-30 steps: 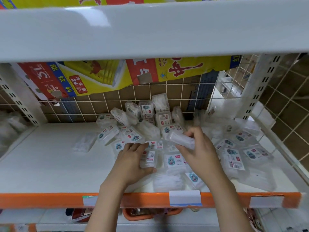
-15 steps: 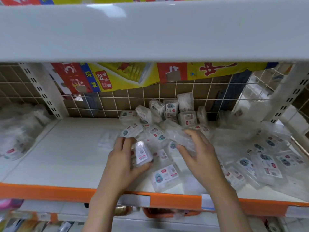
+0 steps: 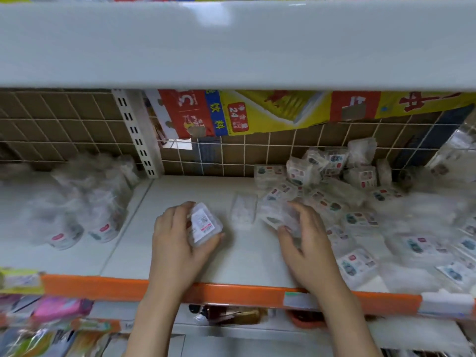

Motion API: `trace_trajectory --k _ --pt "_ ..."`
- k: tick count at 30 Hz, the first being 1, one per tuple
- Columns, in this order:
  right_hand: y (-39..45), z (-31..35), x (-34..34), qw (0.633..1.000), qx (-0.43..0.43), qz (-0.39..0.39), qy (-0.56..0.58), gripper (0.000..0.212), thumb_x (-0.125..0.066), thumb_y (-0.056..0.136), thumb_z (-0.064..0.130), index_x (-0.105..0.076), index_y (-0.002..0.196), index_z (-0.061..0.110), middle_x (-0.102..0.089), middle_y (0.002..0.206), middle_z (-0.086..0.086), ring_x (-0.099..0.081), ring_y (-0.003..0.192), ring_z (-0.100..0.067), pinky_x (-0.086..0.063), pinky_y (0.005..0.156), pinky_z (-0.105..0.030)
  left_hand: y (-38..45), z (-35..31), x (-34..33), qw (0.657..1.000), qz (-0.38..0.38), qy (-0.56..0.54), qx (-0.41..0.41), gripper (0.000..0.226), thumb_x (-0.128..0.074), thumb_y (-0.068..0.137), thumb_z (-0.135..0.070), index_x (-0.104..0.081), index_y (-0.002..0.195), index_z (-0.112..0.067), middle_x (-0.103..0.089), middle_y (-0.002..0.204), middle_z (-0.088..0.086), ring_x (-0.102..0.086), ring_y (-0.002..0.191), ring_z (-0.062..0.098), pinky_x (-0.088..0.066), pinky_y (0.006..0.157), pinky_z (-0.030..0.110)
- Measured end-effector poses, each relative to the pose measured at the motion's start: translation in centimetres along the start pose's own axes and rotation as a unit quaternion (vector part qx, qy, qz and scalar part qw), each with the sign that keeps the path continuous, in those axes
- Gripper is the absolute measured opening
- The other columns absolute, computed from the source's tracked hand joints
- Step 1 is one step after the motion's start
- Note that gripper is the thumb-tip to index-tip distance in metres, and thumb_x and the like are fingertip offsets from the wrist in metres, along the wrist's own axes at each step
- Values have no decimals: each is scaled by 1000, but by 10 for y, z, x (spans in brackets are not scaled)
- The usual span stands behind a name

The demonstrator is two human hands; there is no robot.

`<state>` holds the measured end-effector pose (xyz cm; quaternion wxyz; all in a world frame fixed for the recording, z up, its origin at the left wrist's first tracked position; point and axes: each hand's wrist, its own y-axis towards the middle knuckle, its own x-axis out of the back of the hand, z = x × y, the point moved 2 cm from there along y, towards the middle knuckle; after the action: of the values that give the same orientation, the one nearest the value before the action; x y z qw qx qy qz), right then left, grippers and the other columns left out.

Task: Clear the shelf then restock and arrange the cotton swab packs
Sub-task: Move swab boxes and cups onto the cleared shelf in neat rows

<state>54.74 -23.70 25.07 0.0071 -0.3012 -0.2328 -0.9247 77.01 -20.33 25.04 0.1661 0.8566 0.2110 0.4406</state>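
1. Because the jumbled heap of clear cotton swab packs [image 3: 360, 202] at centre right needs arranging, the left hand [image 3: 177, 243] grips one small clear plastic labelled pack [image 3: 204, 224] over the bare white shelf [image 3: 123, 253].
2. The right hand [image 3: 306, 243] pinches a blurred clear pack [image 3: 277, 215] at the heap's edge.

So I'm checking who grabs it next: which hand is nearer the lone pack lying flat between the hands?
Right hand: just right of the lone pack. Left hand sits farther left, gripping another pack.
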Motion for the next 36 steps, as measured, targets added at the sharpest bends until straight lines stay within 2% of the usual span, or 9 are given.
trace_trajectory --k 4,8,11,15,20,25,27,32,36 --pt "-9 17 -30 996 -87 6 31 43 -60 86 13 -41 124 18 -46 116 3 -43 109 -7 -30 82 -2 1 31 15 999 39 -27 6 77 -59 63 -64 -52 123 -16 -54 113 1 -51 101 20 -42 83 32" --pt "-11 32 -49 991 -129 30 35 62 -77 69 43 -38 115 28 -52 112 3 -53 103 -13 -47 81 -21 1 48 25 999 43 -17 14 82 -57 63 -67 -52 126 -16 -55 113 1 -52 102 22 -45 84 35" --pt "-4 40 -54 988 -148 45 20 82 -82 58 49 -35 122 27 -50 118 3 -51 106 -14 -47 88 -30 6 51 31 1000 25 -12 12 81 -57 63 -65 -53 125 -13 -54 114 5 -52 102 26 -45 84 35" --pt "7 43 -56 993 -112 42 22 81 -85 61 38 -26 117 35 -50 116 2 -52 101 -13 -45 82 -24 14 49 35 999 2 -25 21 80 -58 63 -61 -53 126 -13 -47 116 6 -52 103 25 -42 85 31" --pt "21 39 -63 996 -75 39 37 72 -82 66 29 -26 111 32 -44 110 5 -50 96 -9 -38 71 -4 24 48 40 999 -14 -7 37 85 -56 65 -65 -51 131 -12 -48 113 7 -52 103 29 -47 89 44" --pt "34 42 -78 999 37 -8 -16 61 -76 64 32 -48 116 20 -39 108 8 -42 96 -4 -33 79 -9 28 58 56 998 -28 45 16 83 -53 67 -62 -53 129 -8 -53 108 11 -45 102 25 -39 84 37" --pt "38 49 -87 999 42 -2 -26 63 -77 64 32 -52 120 16 -39 108 7 -38 94 -3 -30 79 -7 28 70 64 997 -31 63 17 80 -54 66 -60 -54 127 -9 -54 110 12 -45 103 29 -41 84 41" --pt "47 79 -126 998 42 28 -37 65 -75 68 34 -51 127 18 -44 113 3 -41 103 -11 -33 86 -22 30 110 95 994 -35 102 23 76 -53 64 -59 -58 123 -11 -57 108 12 -49 102 33 -43 81 44" --pt "54 118 -171 997 39 48 -39 64 -73 72 20 -47 131 21 -43 121 0 -37 107 -8 -24 81 -2 37 155 131 992 -32 120 19 75 -52 65 -60 -58 123 -14 -60 110 11 -51 103 34 -43 81 44"
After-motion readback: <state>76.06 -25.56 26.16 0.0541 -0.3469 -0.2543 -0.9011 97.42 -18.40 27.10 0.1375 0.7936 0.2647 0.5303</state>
